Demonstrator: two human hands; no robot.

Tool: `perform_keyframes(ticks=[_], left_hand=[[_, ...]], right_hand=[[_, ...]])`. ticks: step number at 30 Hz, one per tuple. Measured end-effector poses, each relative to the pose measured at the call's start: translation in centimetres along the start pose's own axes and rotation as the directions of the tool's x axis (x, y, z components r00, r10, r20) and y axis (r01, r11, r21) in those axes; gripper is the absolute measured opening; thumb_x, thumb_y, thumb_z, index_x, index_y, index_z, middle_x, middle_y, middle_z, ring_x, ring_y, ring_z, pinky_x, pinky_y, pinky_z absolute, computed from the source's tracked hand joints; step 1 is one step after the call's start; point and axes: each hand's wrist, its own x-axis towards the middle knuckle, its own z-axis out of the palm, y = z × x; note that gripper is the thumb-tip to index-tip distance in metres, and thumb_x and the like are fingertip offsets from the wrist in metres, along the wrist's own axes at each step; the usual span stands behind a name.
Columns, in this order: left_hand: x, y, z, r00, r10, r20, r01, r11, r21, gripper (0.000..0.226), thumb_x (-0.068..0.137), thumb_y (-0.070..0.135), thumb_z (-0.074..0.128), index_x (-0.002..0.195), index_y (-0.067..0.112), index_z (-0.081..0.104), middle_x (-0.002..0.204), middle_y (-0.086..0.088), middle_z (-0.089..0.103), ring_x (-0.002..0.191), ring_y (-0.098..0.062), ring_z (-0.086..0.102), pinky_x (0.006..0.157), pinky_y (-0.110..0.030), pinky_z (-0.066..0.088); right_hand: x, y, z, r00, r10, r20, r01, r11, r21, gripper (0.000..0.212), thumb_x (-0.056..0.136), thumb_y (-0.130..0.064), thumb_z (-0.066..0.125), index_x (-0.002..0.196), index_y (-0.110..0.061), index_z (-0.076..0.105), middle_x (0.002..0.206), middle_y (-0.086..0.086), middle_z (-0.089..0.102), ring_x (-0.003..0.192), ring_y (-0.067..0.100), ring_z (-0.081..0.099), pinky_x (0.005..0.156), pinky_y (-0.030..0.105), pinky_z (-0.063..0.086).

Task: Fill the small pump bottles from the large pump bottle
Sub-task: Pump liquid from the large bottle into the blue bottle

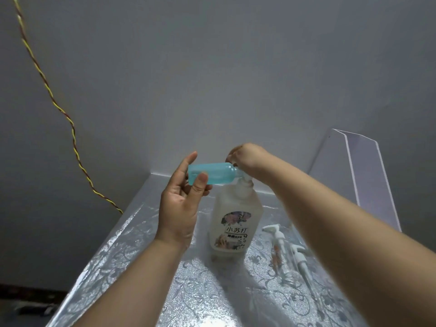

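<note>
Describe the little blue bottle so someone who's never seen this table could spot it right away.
Start at the silver floral table and its tall white large pump bottle. Just left of that pump's top, the left hand holds the small blue bottle sideways, mouth toward the pump. It alone is translucent blue.

It looks like a plain room in a home, set up as a makeshift work corner. A table [132,234] covered in silver floral-embossed film sits against bare grey walls [212,67]; a twisted yellow-and-red wire [59,107] hangs loose at ten o'clock, and a clear acrylic stand [363,171] leans at two o'clock.
</note>
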Motion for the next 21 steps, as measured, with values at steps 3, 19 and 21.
perform_keyframes(ticks=[3, 19, 21], left_hand=[[-0.1, 0.1, 0.1, 1.000, -0.003, 0.015, 0.003, 1.000, -0.007, 0.049, 0.066, 0.055, 0.077, 0.113, 0.046, 0.064, 0.095, 0.015, 0.068, 0.082, -0.005, 0.063, 0.075, -0.016, 0.051], [-0.1, 0.1, 0.1, 1.000, -0.020, 0.016, 0.021, 0.999, -0.028, 0.066, 0.055, 0.066, 0.078, 0.115, 0.045, 0.063, 0.095, 0.018, 0.068, 0.081, -0.004, 0.064, 0.074, -0.016, 0.051], [-0.1, 0.1, 0.1, 0.999, -0.032, 0.021, 0.033, 0.999, -0.042, 0.067, 0.053, 0.066, 0.079, 0.115, 0.045, 0.063, 0.096, 0.016, 0.069, 0.080, -0.005, 0.065, 0.075, -0.016, 0.051]], right_hand=[[-0.8, 0.2, -0.9, 0.997, -0.037, -0.073, 0.045, 0.992, 0.117, 0.033, 0.099, -0.020, 0.044, 0.120, -0.003, 0.063, 0.124, 0.014, 0.063, 0.098, 0.023, 0.058, 0.082, 0.025, 0.041], [-0.5, -0.4, -0.6, 0.999, -0.009, 0.050, 0.015, 0.992, -0.125, 0.031, 0.097, -0.012, 0.044, 0.123, -0.004, 0.061, 0.130, 0.010, 0.059, 0.120, 0.028, 0.054, 0.097, 0.029, 0.044], [-0.6, -0.4, -1.0, 1.000, 0.010, 0.010, -0.009, 0.999, -0.044, 0.032, 0.101, -0.016, 0.041, 0.122, -0.003, 0.061, 0.128, 0.012, 0.059, 0.113, 0.027, 0.056, 0.085, 0.028, 0.043]])
